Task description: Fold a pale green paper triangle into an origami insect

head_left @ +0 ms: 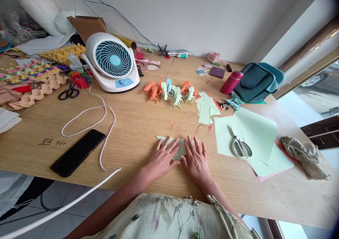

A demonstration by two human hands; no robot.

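Single head-worn view on my feed: I look from above the wearer's patterned garment (164, 217), forward and down, both hands (196, 161) near at lower centre, worktop (143, 122) stretching away to the pale wall (206, 16).

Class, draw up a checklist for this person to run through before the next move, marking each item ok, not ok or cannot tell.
1. Left hand flat on the small green paper: ok.
2. Right hand flat on it too: ok.
3. Small paper's edges lined up: cannot tell; the hands cover much of it.
4. White-handled scissors apart from both hands: ok, lying on the large green sheets.
5. Large green sheets squarely stacked: not ok; they overlap askew.
6. Black phone apart from both hands: ok.
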